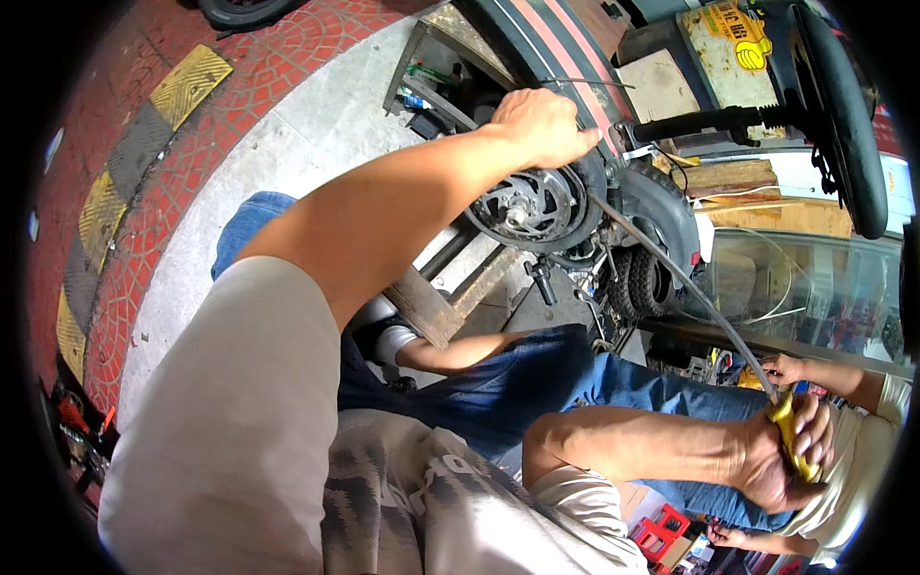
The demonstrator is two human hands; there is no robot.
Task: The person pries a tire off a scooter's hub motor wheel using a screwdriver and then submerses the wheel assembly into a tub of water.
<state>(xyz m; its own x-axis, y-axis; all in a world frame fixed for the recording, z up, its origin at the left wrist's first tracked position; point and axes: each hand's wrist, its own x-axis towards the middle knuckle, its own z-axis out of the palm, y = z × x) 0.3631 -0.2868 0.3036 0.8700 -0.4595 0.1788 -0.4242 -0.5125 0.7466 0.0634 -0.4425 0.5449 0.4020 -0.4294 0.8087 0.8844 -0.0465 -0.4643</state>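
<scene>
Left hand (544, 125) closed over the top of the scooter wheel (537, 203), fingers curled on the tyre edge by the hub motor. Right hand (781, 458) clamped on a yellow-handled tool (797, 443), lower right of the head view. Grey hose (685, 287) runs from the handle up to the wheel. Wheel sits near a wooden block (422, 307) on the concrete floor (287, 144). Another person's hand (786, 369) just beside the hose end, above the right hand

Your handle (793, 433) is yellow; hose (671, 273) grey; tyre (586, 206) black; jeans (537, 379) blue; paving (125, 249) red brick; kerb strip (144, 144) yellow-and-black striped.
</scene>
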